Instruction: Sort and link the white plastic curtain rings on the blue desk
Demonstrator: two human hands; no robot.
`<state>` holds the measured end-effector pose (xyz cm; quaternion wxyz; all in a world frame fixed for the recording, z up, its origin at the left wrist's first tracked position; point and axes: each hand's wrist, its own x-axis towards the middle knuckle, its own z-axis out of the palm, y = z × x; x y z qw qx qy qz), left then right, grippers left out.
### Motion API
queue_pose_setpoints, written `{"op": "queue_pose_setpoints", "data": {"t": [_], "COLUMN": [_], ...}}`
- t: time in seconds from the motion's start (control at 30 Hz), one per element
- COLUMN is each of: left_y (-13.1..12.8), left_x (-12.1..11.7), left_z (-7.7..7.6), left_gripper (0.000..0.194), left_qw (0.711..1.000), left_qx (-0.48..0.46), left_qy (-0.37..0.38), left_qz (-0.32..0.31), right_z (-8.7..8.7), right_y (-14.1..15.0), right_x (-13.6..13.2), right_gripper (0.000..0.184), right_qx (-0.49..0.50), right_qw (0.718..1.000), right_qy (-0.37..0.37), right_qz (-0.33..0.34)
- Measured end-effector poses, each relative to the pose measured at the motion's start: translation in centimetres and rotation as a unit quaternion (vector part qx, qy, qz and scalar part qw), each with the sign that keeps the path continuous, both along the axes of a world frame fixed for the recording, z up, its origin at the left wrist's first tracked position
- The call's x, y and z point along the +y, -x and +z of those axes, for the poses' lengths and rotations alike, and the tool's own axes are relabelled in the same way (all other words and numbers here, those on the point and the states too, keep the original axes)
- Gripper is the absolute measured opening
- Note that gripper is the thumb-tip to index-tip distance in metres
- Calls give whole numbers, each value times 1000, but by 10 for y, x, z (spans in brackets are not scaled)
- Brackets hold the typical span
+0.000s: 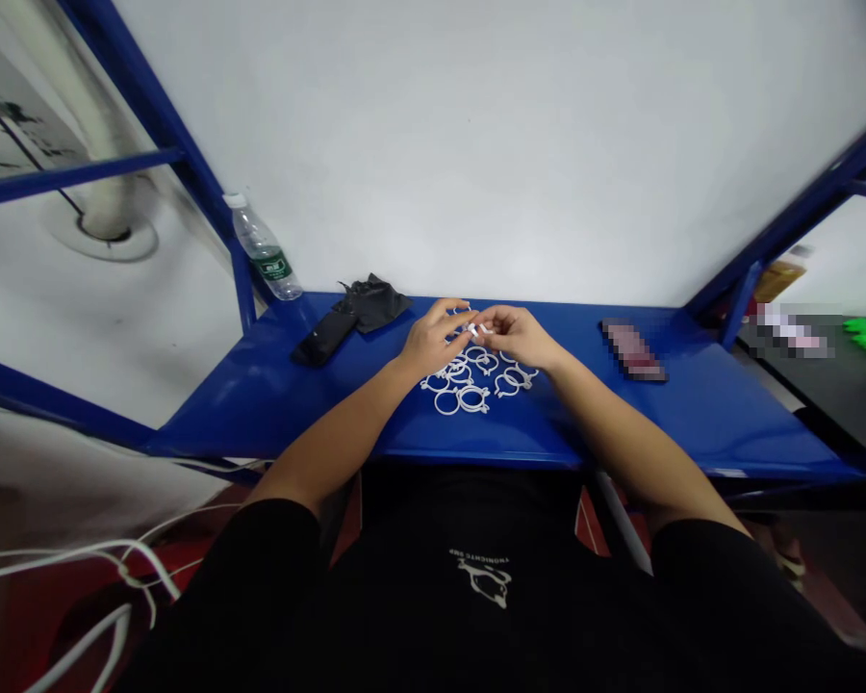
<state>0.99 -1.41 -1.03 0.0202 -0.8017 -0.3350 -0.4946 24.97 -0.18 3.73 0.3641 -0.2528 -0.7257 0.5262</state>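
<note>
Over the blue tabletop, my left hand [437, 339] and my right hand [516, 335] meet with their fingertips close together. Between them is a small white plastic ring [474, 330], pinched by both hands; fingers cover most of it. Part of a white loop shows above my left fingertips. Below and around the hands lies a loose pile of white plastic rings [447, 401], several of them overlapping, with small tabs on their rims. More rings are partly hidden under my right hand.
To the left lie a black phone [324, 338] and a crumpled black plastic bag [375, 302]. A clear bottle [264, 248] stands at the back left corner. Another phone [633, 350], blurred out, rests on the right. Blue frame posts [743, 303] flank the table [260, 404]; a white wall is behind.
</note>
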Motion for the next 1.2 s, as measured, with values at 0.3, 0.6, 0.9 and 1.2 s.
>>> {"op": "queue_pose_setpoints", "data": {"t": [0.3, 0.6, 0.9, 1.2], "left_y": [-6, -10, -9, -5], "left_x": [-6, -13, -10, -10], "left_z": [-2, 2, 3, 11], "left_gripper": [18, 21, 13, 20], "left_qw": [999, 981, 987, 995], "left_qx": [-30, -97, -63, -57], "left_qy": [41, 150, 142, 73], "left_qz": [-18, -74, -47, -24], "right_z": [-25, -22, -30, -29], "right_y": [3, 5, 3, -1], "right_x": [-7, -12, -7, -1], "right_gripper": [51, 48, 37, 45], "right_qx": [47, 12, -27, 50], "right_qw": [994, 995, 990, 975], "right_qy": [17, -14, -61, -72], "right_qz": [-93, -103, -126, -202]}}
